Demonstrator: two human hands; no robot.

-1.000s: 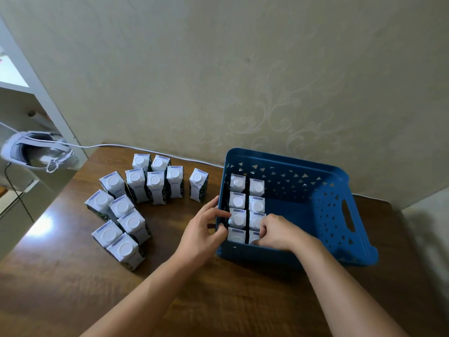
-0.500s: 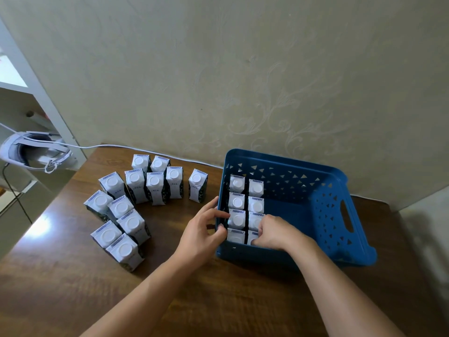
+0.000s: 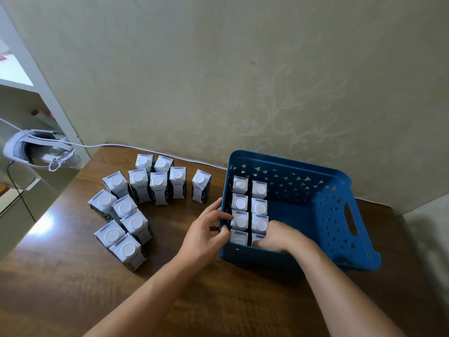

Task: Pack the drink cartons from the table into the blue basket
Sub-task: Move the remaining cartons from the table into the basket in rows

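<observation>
Eight cartons (image 3: 240, 203) upright in blue basket (image 3: 340, 215) (left hand (image 3: 206, 235) on rim)

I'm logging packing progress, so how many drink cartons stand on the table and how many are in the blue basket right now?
Cartons on the table: 12
Cartons in the blue basket: 8, in two rows of four; the right hand partly covers the nearest
Total: 20

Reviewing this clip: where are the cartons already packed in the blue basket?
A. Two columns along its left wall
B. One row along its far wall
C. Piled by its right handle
A: the packed cartons stand in two columns against the blue basket's left wall.
</observation>
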